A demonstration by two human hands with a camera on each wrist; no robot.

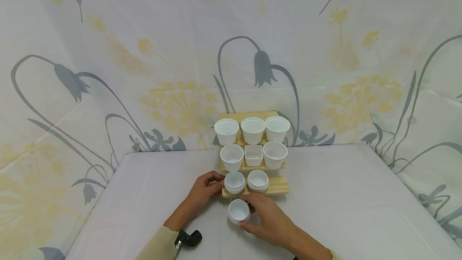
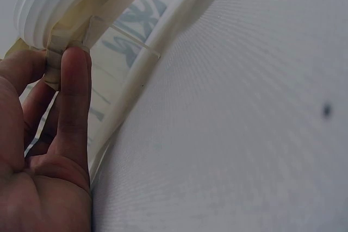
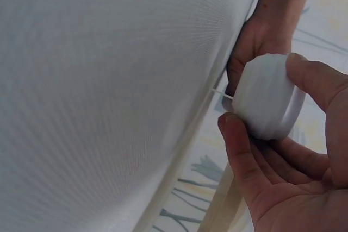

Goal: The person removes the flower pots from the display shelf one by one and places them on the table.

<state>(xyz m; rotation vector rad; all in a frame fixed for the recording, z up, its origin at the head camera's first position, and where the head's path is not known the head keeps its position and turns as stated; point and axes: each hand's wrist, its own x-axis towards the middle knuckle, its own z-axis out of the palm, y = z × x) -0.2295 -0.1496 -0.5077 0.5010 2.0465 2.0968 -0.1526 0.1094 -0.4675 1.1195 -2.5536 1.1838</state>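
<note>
A stepped wooden rack [image 1: 278,185] bears rows of white cups in the head view. My left hand [image 1: 203,192] pinches the left end of its lowest step, thumb and fingers on the wood in the left wrist view, beside a small ridged white jar [image 1: 234,182]. Another such jar [image 1: 258,180] sits to the right on that step. In front of the rack, my right hand [image 1: 268,218] grips a third small white jar [image 1: 238,210] between thumb and fingers. The right wrist view shows this jar [image 3: 266,97] from the side, its walls ridged.
Higher on the rack stand several plain white cups [image 1: 253,130] and one square white cup [image 1: 254,155]. A flower-patterned cloth [image 1: 187,51] hangs behind the white table [image 1: 335,196]. A black device [image 1: 189,238] is strapped at the left wrist.
</note>
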